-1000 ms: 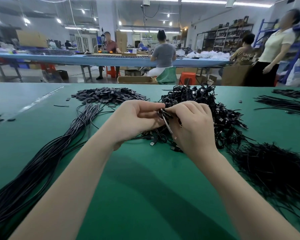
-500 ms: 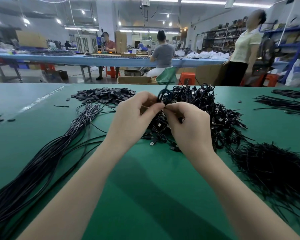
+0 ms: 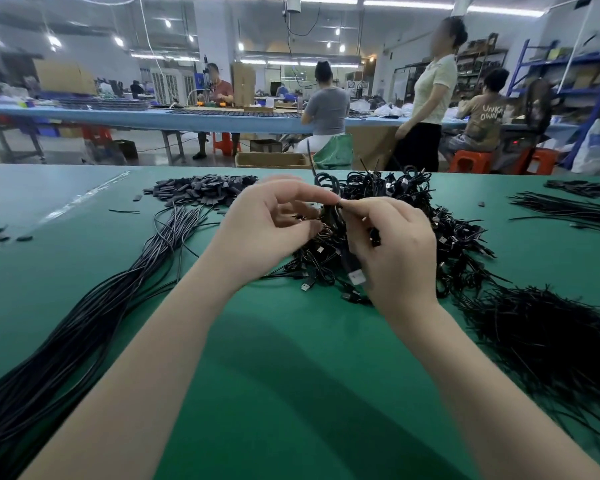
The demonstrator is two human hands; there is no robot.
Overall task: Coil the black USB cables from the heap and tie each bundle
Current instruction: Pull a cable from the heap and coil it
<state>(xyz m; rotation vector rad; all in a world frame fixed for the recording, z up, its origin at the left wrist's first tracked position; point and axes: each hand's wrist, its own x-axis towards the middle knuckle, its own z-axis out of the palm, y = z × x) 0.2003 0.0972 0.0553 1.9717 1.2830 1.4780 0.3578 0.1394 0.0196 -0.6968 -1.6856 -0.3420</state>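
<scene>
Bare green table (image 3: 291, 393) lies open below both wrists. The left hand (image 3: 267, 233) and the right hand (image 3: 392, 247) pinch one coiled cable (image 3: 329, 202) between them. Its long axis stands nearly upright, loop on top. Behind the hands lies the heap (image 3: 440, 233), and left of the left hand long straight cables (image 3: 94, 306). The room is a workshop.

Both hands, the left hand (image 3: 264, 230) and right hand (image 3: 395, 251), are pinching a coiled black cable (image 3: 331, 216) between them above the heap of bundles (image 3: 413, 216).

Bright overhead strip lights, wide-angle edge distortion
</scene>
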